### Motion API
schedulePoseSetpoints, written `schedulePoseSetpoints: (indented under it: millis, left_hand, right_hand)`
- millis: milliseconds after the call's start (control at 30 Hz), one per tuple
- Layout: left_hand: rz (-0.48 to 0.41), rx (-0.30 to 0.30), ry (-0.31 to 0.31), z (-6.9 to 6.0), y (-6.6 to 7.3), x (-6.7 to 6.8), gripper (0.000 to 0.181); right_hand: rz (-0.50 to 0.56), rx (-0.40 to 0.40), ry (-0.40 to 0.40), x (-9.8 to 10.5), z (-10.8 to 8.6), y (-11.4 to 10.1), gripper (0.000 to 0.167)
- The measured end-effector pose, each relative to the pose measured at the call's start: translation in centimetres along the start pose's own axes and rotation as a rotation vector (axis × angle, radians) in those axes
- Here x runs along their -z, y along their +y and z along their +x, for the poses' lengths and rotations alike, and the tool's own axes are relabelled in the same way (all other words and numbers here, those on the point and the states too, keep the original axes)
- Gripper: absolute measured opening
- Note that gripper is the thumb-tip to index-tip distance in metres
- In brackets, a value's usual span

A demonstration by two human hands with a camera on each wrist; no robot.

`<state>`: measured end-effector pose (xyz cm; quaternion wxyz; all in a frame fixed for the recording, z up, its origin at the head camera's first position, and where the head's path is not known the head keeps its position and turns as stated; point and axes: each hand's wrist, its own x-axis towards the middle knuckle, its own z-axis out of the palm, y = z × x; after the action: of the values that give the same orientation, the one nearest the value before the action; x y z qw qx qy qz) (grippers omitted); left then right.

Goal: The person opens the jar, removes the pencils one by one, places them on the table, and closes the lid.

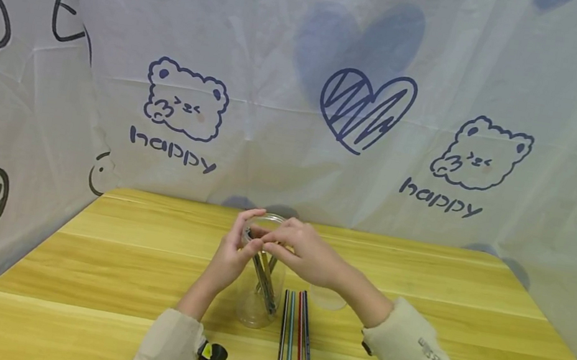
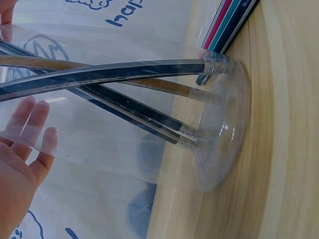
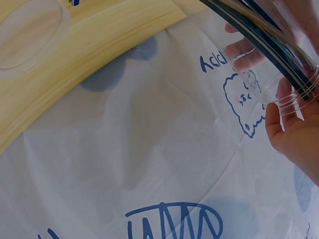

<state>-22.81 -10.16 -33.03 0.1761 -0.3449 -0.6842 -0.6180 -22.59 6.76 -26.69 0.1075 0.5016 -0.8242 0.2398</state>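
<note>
A clear plastic jar (image 1: 256, 320) stands on the table with several dark pencils (image 2: 124, 74) and a yellowish one (image 2: 164, 85) leaning inside, metal-banded ends down. My left hand (image 1: 231, 256) holds the jar near its mouth, fingers round its side. Over the mouth, my right hand (image 1: 306, 249) has its thumb and fingers curled close to the upper pencil ends; in the right wrist view these ends (image 3: 305, 92) meet its fingers. Whether they pinch a pencil or the rim is partly hidden. Beside the jar lie several more pencils (image 1: 292, 344), black, teal, red and dark blue.
A clear round lid (image 1: 328, 300) lies on the wooden table (image 1: 438, 342) to the right of the jar, behind the right forearm. A printed white cloth (image 1: 275, 121) hangs close behind the table's back edge and along the sides.
</note>
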Motion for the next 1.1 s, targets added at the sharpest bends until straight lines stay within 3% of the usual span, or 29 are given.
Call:
schedulePoseSetpoints:
  millis: [100, 367, 667, 900, 1100]
  left_hand:
    - [0.001, 0.001, -0.002, 0.0, -0.4, 0.0, 0.077]
    - [-0.02, 0.001, -0.003, 0.1, -2.9, 0.4, 0.072]
    - [-0.034, -0.006, 0.004, 0.1, -3.2, 0.4, 0.072]
    - [-0.015, -0.002, 0.008, 0.2, -3.2, 0.3, 0.072]
    - [0.004, 0.003, 0.019, 0.2, -3.2, 0.3, 0.073]
  right_hand:
    - [0.009, -0.031, -0.007, 0.0, 0.0, -0.1, 0.02]
    - [0.049, -0.096, -0.013, 0.3, 0.0, -0.4, 0.016]
    - [0.183, -0.13, 0.03, 0.5, -0.1, -0.2, 0.013]
    - [0.212, -0.095, 0.069, 0.6, -0.1, -0.2, 0.014]
    - [0.237, -0.069, 0.149, 0.6, 0.1, -0.1, 0.014]
